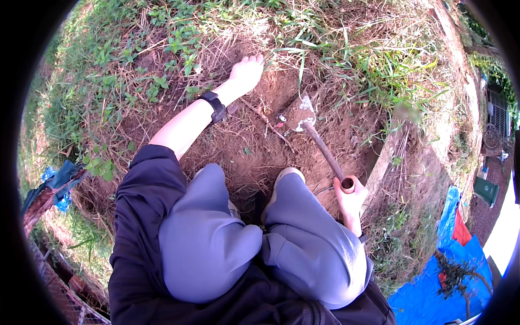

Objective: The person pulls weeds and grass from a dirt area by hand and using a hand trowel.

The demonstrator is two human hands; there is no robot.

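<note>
My right hand (353,201) is wrapped round the end of a hand trowel (326,153) with a long, rusty, tube-like handle. Its blade, patched with bright white, lies against bare brown soil (254,142) in front of my feet. Farther out and to the left, my left hand (247,73) reaches down to the ground with its fingers curled in. Dry stalks and green grass (295,54) stand beside those fingertips; what they grip is hidden. A dark watch (215,106) sits on my left wrist. A thin brown stick (266,122) lies between my hands.
Leafy weeds (157,54) cover the far left, and taller grass (401,73) grows at the far right. A wooden plank (382,165) lies right of the trowel. Blue tarp (455,271) spreads at the lower right, near a green bin (486,190). My bent knees frame the near soil.
</note>
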